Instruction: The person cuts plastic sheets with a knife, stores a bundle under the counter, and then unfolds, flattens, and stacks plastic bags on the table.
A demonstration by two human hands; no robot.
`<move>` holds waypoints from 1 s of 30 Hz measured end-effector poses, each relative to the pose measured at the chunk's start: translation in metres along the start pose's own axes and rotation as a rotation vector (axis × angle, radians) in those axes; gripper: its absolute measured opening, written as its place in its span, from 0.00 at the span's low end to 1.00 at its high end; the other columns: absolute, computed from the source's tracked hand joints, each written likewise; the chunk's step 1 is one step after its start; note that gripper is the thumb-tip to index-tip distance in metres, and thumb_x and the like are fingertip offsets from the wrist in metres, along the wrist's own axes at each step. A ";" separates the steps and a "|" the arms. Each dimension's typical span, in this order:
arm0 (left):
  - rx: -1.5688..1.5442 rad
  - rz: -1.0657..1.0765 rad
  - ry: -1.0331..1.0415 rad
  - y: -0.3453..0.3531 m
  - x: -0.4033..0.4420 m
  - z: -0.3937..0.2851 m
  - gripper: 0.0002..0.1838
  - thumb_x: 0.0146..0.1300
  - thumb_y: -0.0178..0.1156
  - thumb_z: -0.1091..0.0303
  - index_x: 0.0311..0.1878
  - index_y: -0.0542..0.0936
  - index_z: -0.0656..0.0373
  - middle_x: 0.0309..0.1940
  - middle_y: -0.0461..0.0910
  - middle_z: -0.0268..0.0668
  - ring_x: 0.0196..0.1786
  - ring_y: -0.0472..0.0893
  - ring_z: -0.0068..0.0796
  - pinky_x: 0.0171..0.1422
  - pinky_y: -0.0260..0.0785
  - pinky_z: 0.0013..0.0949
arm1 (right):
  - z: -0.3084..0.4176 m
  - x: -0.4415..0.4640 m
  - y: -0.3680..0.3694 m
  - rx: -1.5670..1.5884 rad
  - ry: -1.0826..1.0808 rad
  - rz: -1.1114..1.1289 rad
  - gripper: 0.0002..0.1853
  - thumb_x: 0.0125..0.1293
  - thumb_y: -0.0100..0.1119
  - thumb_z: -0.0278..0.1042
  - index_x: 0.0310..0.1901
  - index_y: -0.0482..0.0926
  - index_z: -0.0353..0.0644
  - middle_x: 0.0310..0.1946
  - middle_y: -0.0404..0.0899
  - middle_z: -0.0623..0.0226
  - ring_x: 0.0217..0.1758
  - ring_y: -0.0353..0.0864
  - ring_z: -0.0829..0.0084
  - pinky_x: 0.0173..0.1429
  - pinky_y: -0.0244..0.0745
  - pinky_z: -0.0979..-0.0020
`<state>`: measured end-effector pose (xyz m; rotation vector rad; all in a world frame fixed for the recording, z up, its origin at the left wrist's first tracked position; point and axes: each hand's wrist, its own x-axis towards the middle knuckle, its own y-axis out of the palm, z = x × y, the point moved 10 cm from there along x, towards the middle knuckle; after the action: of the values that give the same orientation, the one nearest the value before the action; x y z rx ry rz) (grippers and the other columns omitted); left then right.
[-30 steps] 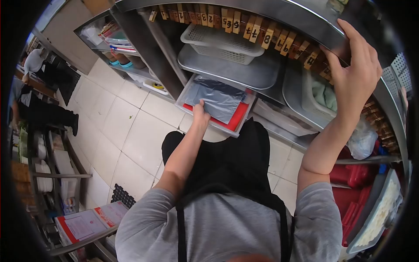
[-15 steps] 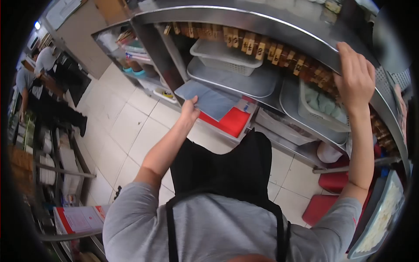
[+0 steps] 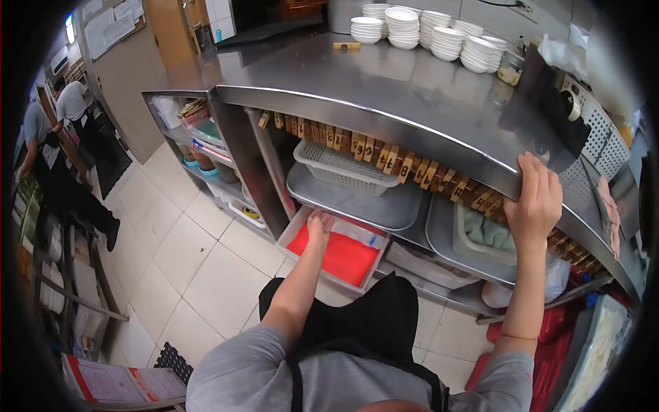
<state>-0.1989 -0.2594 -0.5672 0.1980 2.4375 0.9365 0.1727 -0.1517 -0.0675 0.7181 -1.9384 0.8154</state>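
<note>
A bare left hand (image 3: 319, 226) reaches into a shallow white plastic bin (image 3: 350, 288) lined with flat, bright red material (image 3: 338, 255), while a bare right hand (image 3: 537, 202) hooks the front edge of a long stainless-steel table (image 3: 288, 69). From my distant post, I see the left fingers loosely bent near the bin's far left corner, but cannot tell whether they pinch anything; the right fingers curl over the metal, holding the edge. The red material lies inside the bin, beneath the table. In my judgement, the reach goes best with the right hand as a steady brace, the left wrist above the rim and a light touch, so the red layer stays flat. Stacked white bowls (image 3: 403, 29) stand at the table's back; numbered wooden clips (image 3: 384, 158) hang under its front, above a pale perforated basket (image 3: 343, 170) on a grey metal tray (image 3: 357, 203). Cream floor tiles (image 3: 220, 275) spread left, towards two people (image 3: 72, 103) at the room's far side.
</note>
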 end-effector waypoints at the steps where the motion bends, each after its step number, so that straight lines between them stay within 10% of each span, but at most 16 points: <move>1: 0.001 0.005 0.003 0.005 0.004 0.001 0.15 0.63 0.47 0.71 0.53 0.67 0.58 0.50 0.71 0.40 0.51 0.72 0.34 0.56 0.67 0.37 | 0.000 -0.001 0.001 -0.023 0.014 -0.009 0.23 0.34 0.56 0.19 0.40 0.76 0.40 0.39 0.78 0.65 0.37 0.76 0.65 0.39 0.69 0.69; 4: -0.011 0.070 0.151 0.019 0.023 0.000 0.16 0.59 0.50 0.72 0.52 0.69 0.59 0.46 0.74 0.41 0.45 0.77 0.31 0.49 0.72 0.35 | 0.002 -0.002 0.001 -0.057 0.022 -0.062 0.22 0.36 0.56 0.19 0.39 0.76 0.41 0.38 0.79 0.67 0.37 0.77 0.67 0.39 0.69 0.70; 8: 1.606 0.040 0.840 0.018 0.122 0.026 0.17 0.57 0.51 0.76 0.52 0.70 0.61 0.46 0.75 0.42 0.47 0.77 0.34 0.49 0.73 0.38 | -0.001 -0.001 0.002 -0.072 0.036 -0.043 0.20 0.38 0.56 0.19 0.39 0.76 0.42 0.37 0.79 0.68 0.37 0.78 0.68 0.39 0.68 0.71; 11: 0.927 0.095 0.078 0.016 0.007 -0.012 0.19 0.55 0.54 0.75 0.53 0.70 0.61 0.49 0.74 0.43 0.51 0.74 0.42 0.55 0.67 0.42 | 0.001 -0.003 0.003 -0.080 0.041 -0.067 0.19 0.39 0.56 0.21 0.39 0.77 0.43 0.37 0.79 0.70 0.38 0.78 0.69 0.41 0.67 0.72; 14: 1.260 0.060 1.093 0.025 -0.129 -0.079 0.26 0.56 0.60 0.66 0.56 0.66 0.68 0.59 0.62 0.55 0.63 0.61 0.47 0.65 0.52 0.42 | 0.001 -0.005 0.003 -0.113 0.086 -0.083 0.18 0.41 0.56 0.22 0.39 0.77 0.44 0.37 0.79 0.71 0.38 0.78 0.71 0.44 0.65 0.73; 19: 0.914 -0.251 0.474 -0.108 -0.145 -0.034 0.42 0.62 0.50 0.46 0.69 0.43 0.60 0.70 0.34 0.51 0.72 0.33 0.47 0.73 0.31 0.44 | -0.001 -0.003 0.006 -0.137 0.156 -0.063 0.18 0.41 0.57 0.22 0.39 0.78 0.46 0.38 0.79 0.73 0.39 0.78 0.72 0.44 0.63 0.74; 21: 0.142 0.002 -0.122 -0.092 -0.138 0.032 0.47 0.59 0.43 0.34 0.70 0.39 0.54 0.71 0.34 0.46 0.72 0.32 0.44 0.71 0.27 0.51 | 0.000 -0.003 0.004 -0.139 0.153 -0.058 0.18 0.41 0.57 0.22 0.38 0.78 0.47 0.38 0.79 0.73 0.39 0.78 0.72 0.44 0.63 0.74; 26: 0.062 0.242 -0.193 -0.013 -0.118 0.031 0.53 0.51 0.36 0.23 0.70 0.38 0.51 0.71 0.32 0.42 0.73 0.33 0.42 0.72 0.25 0.49 | 0.000 -0.006 0.006 -0.149 0.162 -0.067 0.21 0.38 0.55 0.22 0.40 0.79 0.48 0.37 0.80 0.74 0.39 0.78 0.72 0.42 0.64 0.74; 28: 0.046 0.192 -0.313 -0.045 -0.044 0.071 0.52 0.46 0.32 0.19 0.62 0.59 0.55 0.41 0.68 0.35 0.42 0.66 0.30 0.46 0.60 0.36 | 0.001 -0.007 0.006 -0.139 0.153 -0.082 0.22 0.37 0.55 0.22 0.40 0.79 0.48 0.37 0.80 0.74 0.38 0.78 0.72 0.42 0.63 0.74; 29: 0.162 0.343 -0.376 -0.026 -0.044 0.069 0.65 0.38 0.31 0.15 0.69 0.31 0.59 0.71 0.35 0.43 0.71 0.42 0.43 0.69 0.38 0.50 | 0.001 -0.008 0.004 -0.141 0.139 -0.110 0.23 0.36 0.54 0.22 0.40 0.79 0.49 0.37 0.80 0.75 0.38 0.78 0.73 0.42 0.63 0.75; 30: 0.350 0.454 -0.316 -0.004 -0.054 0.055 0.65 0.37 0.26 0.14 0.69 0.32 0.59 0.71 0.35 0.44 0.71 0.43 0.47 0.70 0.33 0.54 | 0.002 -0.009 0.003 -0.148 0.135 -0.130 0.23 0.36 0.54 0.20 0.39 0.80 0.49 0.37 0.80 0.75 0.37 0.78 0.73 0.42 0.63 0.75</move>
<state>-0.1237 -0.2470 -0.5821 0.9783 2.2740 0.5823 0.1732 -0.1494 -0.0765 0.6743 -1.7901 0.6178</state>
